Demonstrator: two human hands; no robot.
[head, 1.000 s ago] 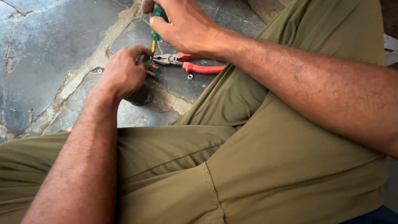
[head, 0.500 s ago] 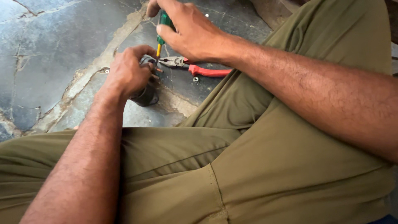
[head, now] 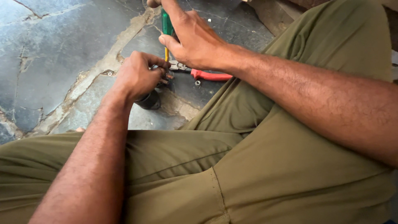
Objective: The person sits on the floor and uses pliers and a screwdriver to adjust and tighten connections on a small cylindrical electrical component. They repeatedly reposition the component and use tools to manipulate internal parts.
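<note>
My left hand (head: 139, 75) is closed around a small dark part with metal prongs (head: 165, 77), held just above the stone floor. My right hand (head: 194, 39) grips a green-handled screwdriver (head: 166, 25) whose yellow shaft points down onto that part. A dark round piece (head: 149, 100) sits on the floor under my left hand, mostly hidden by it.
Red-handled pliers (head: 209, 76) lie on the grey stone floor (head: 49, 54) just beyond my hands, with a small screw (head: 197, 82) beside them and another screw (head: 109, 73) to the left. My legs in olive trousers (head: 257, 166) fill the foreground.
The view has shifted slightly, and the hands sit a little lower and to the right in it. Both hands keep their grip and the screwdriver stays on the part.
</note>
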